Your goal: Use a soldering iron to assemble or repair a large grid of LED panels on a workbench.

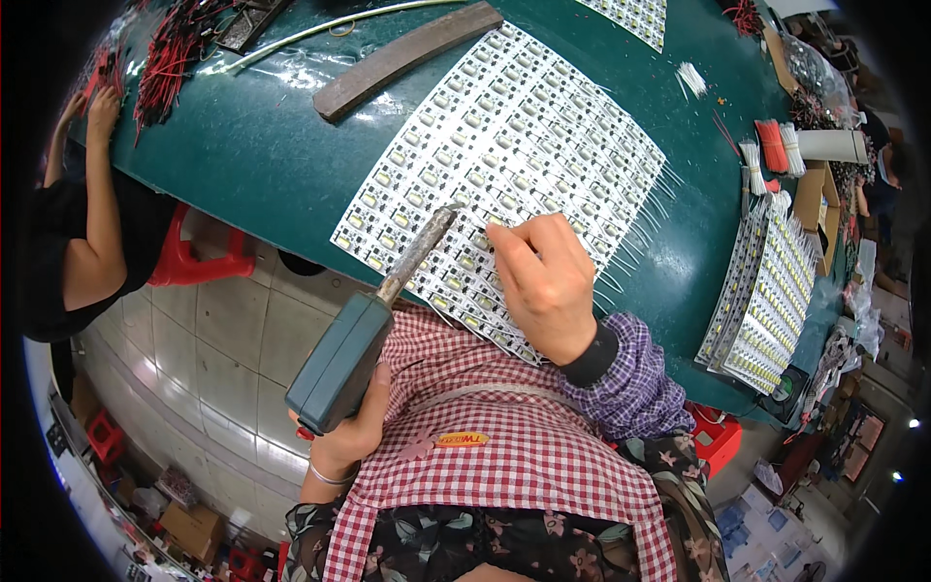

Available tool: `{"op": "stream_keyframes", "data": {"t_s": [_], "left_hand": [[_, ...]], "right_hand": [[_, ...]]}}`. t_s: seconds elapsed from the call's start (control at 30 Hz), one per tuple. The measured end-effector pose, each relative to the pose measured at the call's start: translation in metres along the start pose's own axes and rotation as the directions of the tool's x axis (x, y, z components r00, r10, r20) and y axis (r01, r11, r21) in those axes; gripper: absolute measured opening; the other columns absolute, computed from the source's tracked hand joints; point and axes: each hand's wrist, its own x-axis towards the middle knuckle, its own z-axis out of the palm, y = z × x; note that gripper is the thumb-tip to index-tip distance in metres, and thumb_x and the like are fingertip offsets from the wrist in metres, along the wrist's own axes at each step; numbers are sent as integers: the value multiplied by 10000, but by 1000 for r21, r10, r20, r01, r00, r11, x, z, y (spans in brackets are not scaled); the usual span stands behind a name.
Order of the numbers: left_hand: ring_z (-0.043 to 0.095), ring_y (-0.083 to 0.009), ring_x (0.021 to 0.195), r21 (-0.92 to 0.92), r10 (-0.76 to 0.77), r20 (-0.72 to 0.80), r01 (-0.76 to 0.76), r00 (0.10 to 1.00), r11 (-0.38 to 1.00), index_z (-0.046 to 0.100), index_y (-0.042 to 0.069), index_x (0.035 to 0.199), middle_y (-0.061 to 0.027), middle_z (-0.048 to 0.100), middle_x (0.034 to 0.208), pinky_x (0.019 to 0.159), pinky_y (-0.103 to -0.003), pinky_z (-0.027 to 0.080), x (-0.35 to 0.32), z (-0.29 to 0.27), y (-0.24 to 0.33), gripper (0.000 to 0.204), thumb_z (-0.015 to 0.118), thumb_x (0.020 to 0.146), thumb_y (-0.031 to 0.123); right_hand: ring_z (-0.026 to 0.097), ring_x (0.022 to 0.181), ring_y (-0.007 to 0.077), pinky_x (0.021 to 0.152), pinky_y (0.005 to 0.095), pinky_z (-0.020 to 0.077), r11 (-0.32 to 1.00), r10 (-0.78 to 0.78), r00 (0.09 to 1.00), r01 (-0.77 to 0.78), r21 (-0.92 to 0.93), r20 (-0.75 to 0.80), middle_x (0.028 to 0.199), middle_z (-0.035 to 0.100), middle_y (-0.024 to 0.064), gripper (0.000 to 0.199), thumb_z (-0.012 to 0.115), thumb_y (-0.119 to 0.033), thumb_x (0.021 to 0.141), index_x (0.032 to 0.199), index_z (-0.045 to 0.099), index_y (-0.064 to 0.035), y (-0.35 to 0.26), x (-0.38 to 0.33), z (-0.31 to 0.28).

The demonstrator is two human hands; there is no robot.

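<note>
My left hand [361,422] is wrapped round the handle of a soldering gun [339,361] with a dark green body. Its metal barrel slants up to the right, and the bent tip is over a white panel of LED circuit boards [436,160]. Just right of the tip, my right hand [548,286] is closed in a pinch low over the panel. What its fingertips hold is hidden or too small to make out. Thin white wires [635,238] run across the panel's right part and stick out past its right edge.
A curved dark bar [407,60] lies along the panel's far left edge on the green table [233,175]. Stacked LED panels [766,291] and bundles of red wires [771,145] are at the right. At the far left, another person's hand [102,116] touches red wires.
</note>
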Motion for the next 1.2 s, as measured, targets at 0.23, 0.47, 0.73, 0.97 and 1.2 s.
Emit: {"op": "stream_keyframes", "data": {"t_s": [0.23,0.47,0.73,0.97,1.2], "left_hand": [[717,-204,700,-71,-36,-54,32,998,997,719,-54,952,-130,737,857,632,-291,556,0,3,1,204,788,778,28],[709,-213,655,46,48,-5,-48,999,998,726,-32,933,-128,723,825,607,-292,551,0,-1,-4,197,774,749,22],[675,-225,673,-5,-22,65,22,998,1000,711,-40,949,-136,687,860,613,-291,533,6,-2,7,203,754,754,1],[673,-235,693,75,39,126,-49,991,996,703,-36,931,-138,680,876,630,-298,534,11,-2,12,179,743,760,-7],[686,-244,705,-7,-43,77,44,996,999,704,-48,947,-157,687,877,632,-305,538,0,-1,1,208,746,746,-17]], "right_hand": [[544,700,204,556,318,454,999,9,1000,-8,47,-5,754,530,53,256,718,63,704,953,704,2,-7,5,-12],[536,712,205,576,321,457,997,26,999,-28,66,31,772,527,51,261,713,61,715,963,693,-16,0,-1,1],[535,710,204,575,325,457,998,37,998,-39,42,42,769,523,51,250,707,54,718,955,691,-23,-2,0,0],[537,716,208,580,325,463,999,26,998,-28,34,53,778,530,55,263,686,58,708,960,693,-17,0,1,0],[534,724,217,585,328,466,999,19,998,-21,29,66,782,525,61,268,674,59,703,962,689,-7,0,0,0]]}}
